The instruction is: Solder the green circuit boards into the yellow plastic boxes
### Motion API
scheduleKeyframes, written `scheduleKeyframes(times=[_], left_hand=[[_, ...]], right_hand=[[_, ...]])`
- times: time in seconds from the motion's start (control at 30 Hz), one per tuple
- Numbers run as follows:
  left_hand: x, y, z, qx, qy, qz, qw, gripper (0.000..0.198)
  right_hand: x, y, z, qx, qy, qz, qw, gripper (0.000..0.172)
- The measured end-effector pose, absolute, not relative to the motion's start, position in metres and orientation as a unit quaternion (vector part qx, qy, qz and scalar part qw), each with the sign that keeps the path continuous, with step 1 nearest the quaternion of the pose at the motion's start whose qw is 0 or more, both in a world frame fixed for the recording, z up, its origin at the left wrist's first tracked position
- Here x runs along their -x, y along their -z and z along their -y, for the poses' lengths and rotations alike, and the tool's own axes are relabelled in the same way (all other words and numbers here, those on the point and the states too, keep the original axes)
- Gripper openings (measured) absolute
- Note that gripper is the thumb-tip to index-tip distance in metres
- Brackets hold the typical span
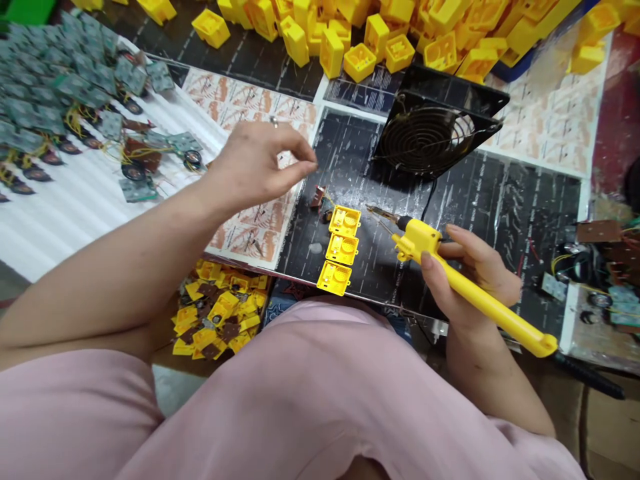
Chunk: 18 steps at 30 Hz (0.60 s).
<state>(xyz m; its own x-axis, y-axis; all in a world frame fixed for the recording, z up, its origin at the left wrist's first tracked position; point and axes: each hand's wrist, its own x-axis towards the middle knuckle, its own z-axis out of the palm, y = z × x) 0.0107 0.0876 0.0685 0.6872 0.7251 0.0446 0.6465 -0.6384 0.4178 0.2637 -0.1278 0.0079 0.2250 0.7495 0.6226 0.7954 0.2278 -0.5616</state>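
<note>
Right grip closed around a yellow soldering iron, tip at 10 o'clock, just beside three yellow housings on a black mat; keep that tip clear of plastic. Left grip pinched, nothing visible held, above a small brown component at 5 o'clock.

Three boxes in a row on a mat, one behind the next. Just right of the row, a soldering iron. Behind the row, on the same mat, a fan. Farther back, a big pile of more boxes. Off to the left, on a sheet, lots of boards. Before the mat, a small pile of parts.
</note>
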Motion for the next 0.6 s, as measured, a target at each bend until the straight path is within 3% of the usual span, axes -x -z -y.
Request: scheduleKeyframes(times=[0.33,0.6], left_hand=[[0.007,-0.003,-0.078,-0.957,-0.114,-0.227,0.139,0.053],[0.007,-0.043,-0.058,-0.935,0.075,-0.314,0.146,0.04]], right_hand=[[-0.264,-0.012,0.123,0.59,0.038,0.648,0.479,0.035],[-0.268,-0.011,0.131,0.6,0.045,0.641,0.477,0.033]])
